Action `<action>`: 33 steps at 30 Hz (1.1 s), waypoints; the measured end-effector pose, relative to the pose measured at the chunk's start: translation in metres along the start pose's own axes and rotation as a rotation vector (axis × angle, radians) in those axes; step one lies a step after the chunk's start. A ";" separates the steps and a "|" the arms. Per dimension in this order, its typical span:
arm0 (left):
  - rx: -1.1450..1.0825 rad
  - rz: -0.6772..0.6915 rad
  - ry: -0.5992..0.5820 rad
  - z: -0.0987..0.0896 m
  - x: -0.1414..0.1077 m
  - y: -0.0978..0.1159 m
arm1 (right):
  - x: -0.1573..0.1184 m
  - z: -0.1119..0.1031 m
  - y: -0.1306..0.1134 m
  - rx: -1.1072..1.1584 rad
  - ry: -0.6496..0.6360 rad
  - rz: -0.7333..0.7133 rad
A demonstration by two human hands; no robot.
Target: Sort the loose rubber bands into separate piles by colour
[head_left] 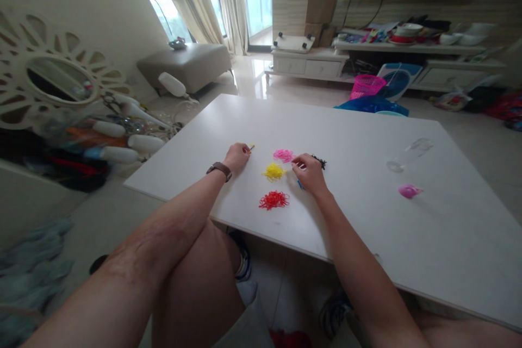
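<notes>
Small piles of what look like rubber bands lie on the white table (359, 217): a pink pile (283, 155), a yellow pile (274, 172) and a red pile (274, 200). To the left of them, my left hand (238, 157) rests at the tabletop, its fingertips pinching a small thin piece with a yellowish end (252, 147). My right hand (309, 172) is just right of the pink and yellow piles, fingers curled together; what they hold, if anything, is too small to make out. Behind it a black pile (320, 161) shows partly, and a bit of blue (300, 185) peeks out beneath.
Farther right on the table are a purple-pink object (409, 191) and a clear plastic item (420, 145). A floor lamp with white shades (144, 143) stands by the left edge. Beyond the far edge sit a pink basket (367, 87) and a low white cabinet (310, 65).
</notes>
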State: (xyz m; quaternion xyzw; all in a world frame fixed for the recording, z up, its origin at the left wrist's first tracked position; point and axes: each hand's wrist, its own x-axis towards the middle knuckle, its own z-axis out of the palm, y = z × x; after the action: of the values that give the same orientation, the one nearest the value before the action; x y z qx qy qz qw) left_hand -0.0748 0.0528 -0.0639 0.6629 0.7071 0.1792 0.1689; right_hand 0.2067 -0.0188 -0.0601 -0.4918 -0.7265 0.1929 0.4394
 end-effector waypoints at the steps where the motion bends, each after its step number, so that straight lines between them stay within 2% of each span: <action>1: -0.011 -0.005 -0.001 -0.001 -0.001 0.000 | 0.000 0.000 0.000 -0.001 -0.003 0.000; 7: -0.051 0.009 0.023 -0.002 -0.002 0.001 | 0.000 -0.001 -0.002 0.000 -0.021 0.011; 25: -0.065 0.092 -0.014 -0.002 -0.004 0.002 | 0.000 0.000 -0.004 -0.007 -0.040 0.018; 33: -0.049 0.072 -0.018 -0.004 -0.003 0.003 | -0.001 0.000 -0.005 -0.010 -0.042 0.017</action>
State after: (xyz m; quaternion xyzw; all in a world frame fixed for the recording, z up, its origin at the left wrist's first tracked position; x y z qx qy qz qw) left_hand -0.0742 0.0502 -0.0593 0.6851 0.6766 0.1963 0.1850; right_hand 0.2043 -0.0217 -0.0564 -0.4959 -0.7322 0.2034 0.4202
